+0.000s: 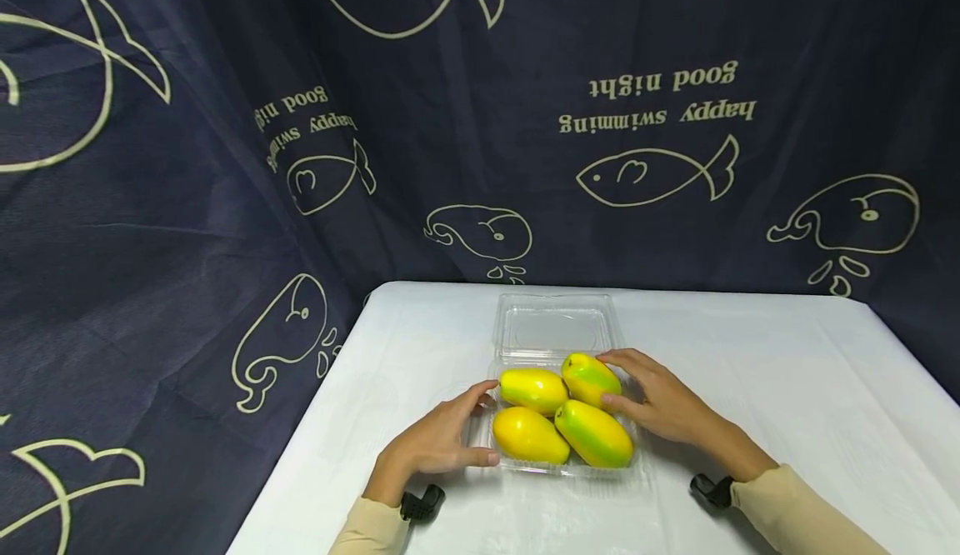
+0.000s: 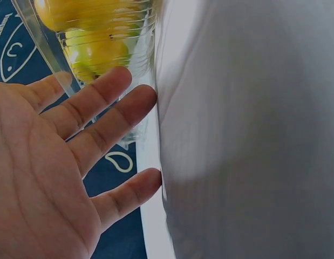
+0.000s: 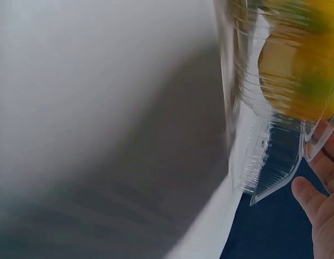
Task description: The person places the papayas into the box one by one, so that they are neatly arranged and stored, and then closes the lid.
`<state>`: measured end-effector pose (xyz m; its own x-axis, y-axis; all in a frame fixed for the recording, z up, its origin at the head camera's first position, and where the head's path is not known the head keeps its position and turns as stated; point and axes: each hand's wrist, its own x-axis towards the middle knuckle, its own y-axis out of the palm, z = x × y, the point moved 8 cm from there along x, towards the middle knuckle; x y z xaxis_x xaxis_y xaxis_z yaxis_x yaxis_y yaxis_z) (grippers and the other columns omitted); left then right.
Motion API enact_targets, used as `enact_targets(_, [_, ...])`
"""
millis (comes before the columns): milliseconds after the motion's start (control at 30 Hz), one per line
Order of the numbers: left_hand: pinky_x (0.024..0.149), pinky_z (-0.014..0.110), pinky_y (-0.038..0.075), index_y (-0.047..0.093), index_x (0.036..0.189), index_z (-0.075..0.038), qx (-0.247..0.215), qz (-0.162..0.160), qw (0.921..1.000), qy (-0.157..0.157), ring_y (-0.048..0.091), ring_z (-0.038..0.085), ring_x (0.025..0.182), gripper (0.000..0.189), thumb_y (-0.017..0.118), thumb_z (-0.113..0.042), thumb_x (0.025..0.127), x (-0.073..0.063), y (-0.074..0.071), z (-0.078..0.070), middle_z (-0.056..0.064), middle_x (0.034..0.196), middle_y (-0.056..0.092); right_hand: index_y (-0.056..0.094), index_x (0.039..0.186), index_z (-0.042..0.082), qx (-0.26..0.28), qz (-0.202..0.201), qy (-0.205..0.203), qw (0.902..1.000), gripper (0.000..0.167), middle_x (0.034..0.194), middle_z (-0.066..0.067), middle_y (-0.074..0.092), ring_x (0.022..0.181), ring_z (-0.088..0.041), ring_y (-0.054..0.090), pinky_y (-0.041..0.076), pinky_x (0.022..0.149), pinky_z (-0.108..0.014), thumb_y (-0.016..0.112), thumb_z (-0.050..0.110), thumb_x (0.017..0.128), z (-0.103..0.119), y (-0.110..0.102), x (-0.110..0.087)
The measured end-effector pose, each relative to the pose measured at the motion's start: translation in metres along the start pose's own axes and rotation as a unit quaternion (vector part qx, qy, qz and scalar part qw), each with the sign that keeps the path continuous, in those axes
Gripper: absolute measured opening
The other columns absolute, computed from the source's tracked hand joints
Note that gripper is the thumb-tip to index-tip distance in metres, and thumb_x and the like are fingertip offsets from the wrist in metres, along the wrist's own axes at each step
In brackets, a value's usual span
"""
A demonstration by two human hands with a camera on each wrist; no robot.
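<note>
Two yellow mangoes with green patches, the back right mango (image 1: 591, 378) and the front right mango (image 1: 595, 434), lie in a clear plastic clamshell box (image 1: 564, 470). Beside them are the back left mango (image 1: 533, 391) and the front left mango (image 1: 530, 436). At the box's left side is my left hand (image 1: 442, 436), thumb and fingers spread; in the left wrist view its fingers (image 2: 110, 121) are straight. My right hand (image 1: 663, 401) is at the right side, fingertips and thumb by the back right mango and the rim. Contact there is unclear.
The box's clear lid (image 1: 555, 327) lies folded back behind it on the white-covered table (image 1: 750, 372). Dark blue cloth (image 1: 660, 247) with fish and whale drawings hangs behind and to the left. Each wrist wears a black band (image 1: 422, 503).
</note>
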<state>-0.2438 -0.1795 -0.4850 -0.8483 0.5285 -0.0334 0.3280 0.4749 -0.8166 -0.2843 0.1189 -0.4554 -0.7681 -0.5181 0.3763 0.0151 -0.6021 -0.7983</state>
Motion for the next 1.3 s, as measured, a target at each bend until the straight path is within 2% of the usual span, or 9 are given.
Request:
enact_targets(167, [0.109, 0.048, 0.045, 0.018, 0.159, -0.036, 0.004, 0.002, 1.0000, -0.003, 0.055, 0.011, 0.128, 0.101, 0.069, -0.071, 0.079, 0.000, 0.002, 0.001, -0.010, 0.144, 0.052, 0.054, 0.142, 0.018, -0.011, -0.005, -0.003, 0.9999, 0.053, 0.144, -0.001, 0.053, 0.133, -0.029, 0.052, 0.047, 0.104, -0.057, 0.068, 0.038, 0.096, 0.000, -0.003, 0.005])
enact_targets(333, [0.109, 0.050, 0.044, 0.018, 0.159, -0.037, 0.010, 0.000, 1.0000, -0.002, 0.055, 0.010, 0.128, 0.100, 0.071, -0.068, 0.080, 0.000, 0.002, 0.001, -0.010, 0.143, 0.052, 0.056, 0.140, 0.017, -0.029, -0.021, -0.003, 0.9994, 0.048, 0.140, -0.001, 0.055, 0.131, -0.026, 0.052, 0.047, 0.104, -0.053, 0.066, 0.035, 0.097, -0.004, -0.010, 0.012])
enact_targets(733, [0.108, 0.049, 0.045, 0.017, 0.159, -0.038, 0.008, -0.003, 1.0000, -0.001, 0.055, 0.011, 0.127, 0.100, 0.072, -0.066, 0.080, 0.001, 0.001, 0.000, -0.008, 0.144, 0.052, 0.059, 0.135, 0.012, -0.062, -0.062, 0.029, 0.9957, 0.047, 0.134, -0.008, 0.058, 0.127, -0.032, 0.054, 0.047, 0.100, -0.057, 0.066, 0.037, 0.097, -0.042, -0.026, 0.025])
enact_targets(833, [0.108, 0.050, 0.045, 0.017, 0.159, -0.038, 0.006, -0.003, 1.0000, -0.005, 0.055, 0.011, 0.127, 0.100, 0.072, -0.066, 0.080, 0.000, 0.001, 0.000, -0.008, 0.144, 0.052, 0.058, 0.137, 0.011, -0.061, -0.053, 0.040, 0.9959, 0.048, 0.135, -0.010, 0.058, 0.128, -0.033, 0.053, 0.046, 0.101, -0.058, 0.064, 0.039, 0.098, -0.052, -0.024, 0.027])
enact_targets(1000, [0.108, 0.053, 0.043, 0.017, 0.159, -0.038, 0.007, -0.001, 0.9999, -0.008, 0.054, 0.010, 0.127, 0.100, 0.071, -0.068, 0.080, 0.000, 0.002, 0.000, -0.010, 0.144, 0.052, 0.056, 0.140, 0.011, -0.048, -0.014, 0.060, 0.9969, 0.053, 0.138, -0.011, 0.056, 0.130, -0.035, 0.051, 0.044, 0.103, -0.060, 0.063, 0.043, 0.098, -0.066, -0.016, 0.027])
enact_targets(1300, [0.108, 0.052, 0.043, 0.016, 0.158, -0.041, 0.005, -0.001, 0.9999, -0.010, 0.055, 0.011, 0.127, 0.100, 0.071, -0.067, 0.080, 0.000, 0.001, 0.000, -0.010, 0.144, 0.052, 0.052, 0.145, 0.012, -0.032, 0.037, 0.053, 0.9974, 0.060, 0.145, -0.012, 0.054, 0.135, -0.037, 0.049, 0.041, 0.107, -0.061, 0.061, 0.048, 0.098, -0.081, -0.007, 0.025])
